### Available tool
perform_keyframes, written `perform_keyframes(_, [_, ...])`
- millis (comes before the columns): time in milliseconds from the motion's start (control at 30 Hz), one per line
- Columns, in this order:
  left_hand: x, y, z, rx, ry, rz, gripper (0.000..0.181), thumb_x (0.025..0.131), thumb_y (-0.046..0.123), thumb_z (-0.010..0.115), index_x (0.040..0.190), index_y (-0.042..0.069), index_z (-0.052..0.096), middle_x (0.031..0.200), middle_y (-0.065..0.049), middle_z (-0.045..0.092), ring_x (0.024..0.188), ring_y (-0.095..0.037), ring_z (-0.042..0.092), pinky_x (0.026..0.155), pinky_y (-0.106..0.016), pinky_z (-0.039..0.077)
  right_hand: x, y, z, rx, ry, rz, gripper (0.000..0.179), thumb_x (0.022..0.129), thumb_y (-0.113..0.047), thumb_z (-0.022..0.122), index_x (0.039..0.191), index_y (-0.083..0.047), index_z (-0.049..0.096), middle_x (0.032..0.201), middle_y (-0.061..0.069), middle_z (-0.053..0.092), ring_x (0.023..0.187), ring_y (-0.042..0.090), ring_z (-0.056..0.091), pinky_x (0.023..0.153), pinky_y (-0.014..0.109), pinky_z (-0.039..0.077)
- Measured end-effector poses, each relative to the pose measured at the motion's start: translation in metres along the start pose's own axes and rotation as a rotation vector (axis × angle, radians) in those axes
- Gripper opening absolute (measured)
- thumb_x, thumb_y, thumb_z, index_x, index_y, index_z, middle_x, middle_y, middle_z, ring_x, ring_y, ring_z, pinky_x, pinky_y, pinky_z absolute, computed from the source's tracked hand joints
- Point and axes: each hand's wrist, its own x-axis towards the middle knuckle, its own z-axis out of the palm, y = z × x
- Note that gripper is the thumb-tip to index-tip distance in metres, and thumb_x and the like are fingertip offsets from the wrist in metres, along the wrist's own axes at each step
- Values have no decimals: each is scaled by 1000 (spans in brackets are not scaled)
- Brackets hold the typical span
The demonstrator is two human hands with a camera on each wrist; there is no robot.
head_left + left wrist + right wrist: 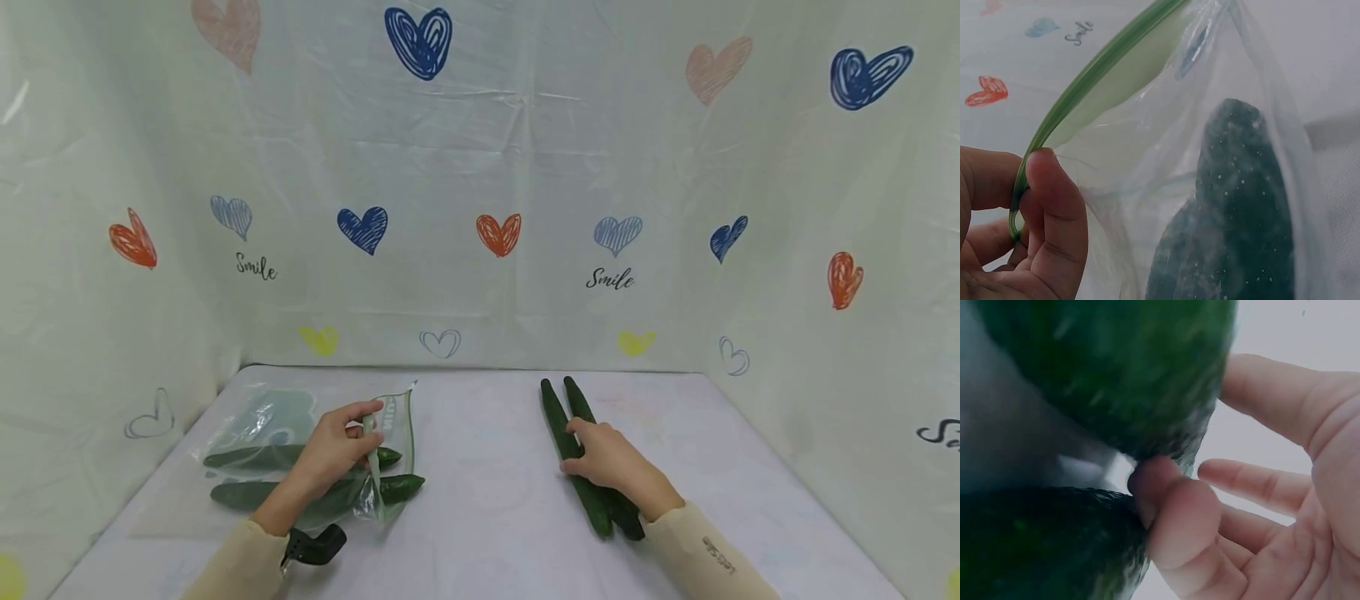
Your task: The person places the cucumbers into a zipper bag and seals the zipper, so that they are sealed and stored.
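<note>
My left hand (pixel 339 442) pinches the green-edged mouth of a clear zip bag (pixel 408 417) on the left of the table. Two cucumbers lie in the bag; the nearer cucumber (pixel 240 496) has its tip at the bag's mouth. Through the plastic, a dark cucumber (pixel 1244 206) also shows in the left wrist view. On the right, two more cucumbers lie side by side, a left cucumber (pixel 555 417) and a right cucumber (pixel 579 400). My right hand (pixel 611 458) grips the left one, thumb and fingertips on it; fingertips (pixel 1175 506) reach between the two.
Everything lies on a white-covered table (pixel 480 500). A white curtain (pixel 480 167) printed with hearts stands behind and along both sides. A black wrist device (pixel 315 546) is on my left wrist, close to the bag.
</note>
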Motion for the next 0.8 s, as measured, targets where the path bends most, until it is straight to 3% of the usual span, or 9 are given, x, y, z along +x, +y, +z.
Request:
perform_keyframes(233, [0,0,1,9,-4,4,51,86,-2,63,136,-2,50,57,-1,39,52,-19,50,52,-33,52,2,-1,4,-7,-15,3,57,75,-26,81,123,-9,56,94,7,62,85,21,58,72,41,49])
perform_keyframes(467, [1,0,1,6,-8,1,52,86,-2,64,136,-1,50,57,0,38,52,-20,49,53,-34,52,2,2,6,52,-11,19,55,77,-23,80,124,-8,56,80,1,56,71,15,52,64,36,47])
perform_keyframes(633, [1,-2,2,14,-7,3,52,86,-2,64,136,-2,49,57,-1,38,52,-21,50,53,-34,52,4,-5,9,140,-29,-16,52,78,-22,79,122,-9,57,78,1,57,66,14,52,58,33,45])
perform_keyframes(800, [1,-4,1,18,-12,4,54,87,0,64,137,-2,47,56,-1,37,52,-21,49,53,-34,52,7,-21,14,191,-100,-92,52,78,-23,79,123,-10,57,82,1,58,65,15,54,57,32,46])
